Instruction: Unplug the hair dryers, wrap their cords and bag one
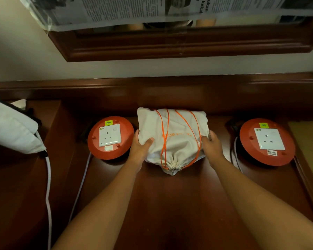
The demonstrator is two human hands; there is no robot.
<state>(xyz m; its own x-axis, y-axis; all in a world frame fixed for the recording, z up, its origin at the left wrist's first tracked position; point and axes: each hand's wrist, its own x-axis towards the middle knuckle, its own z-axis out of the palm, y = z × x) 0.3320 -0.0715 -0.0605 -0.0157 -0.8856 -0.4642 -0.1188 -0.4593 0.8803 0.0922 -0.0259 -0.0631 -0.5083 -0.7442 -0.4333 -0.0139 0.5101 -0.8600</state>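
Cream cloth drawstring bag with orange cord, frame centre on dark wooden table, cinched shut, bulging: bagging judged done. Left hand, right hand grip bag sides. Both red round socket reels empty: unplugged. Second dryer not visible.

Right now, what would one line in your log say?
stage: bagging | drawstring bag: cinched, on wooden desk | left hand, right hand: gripping bag sides | both sockets: empty
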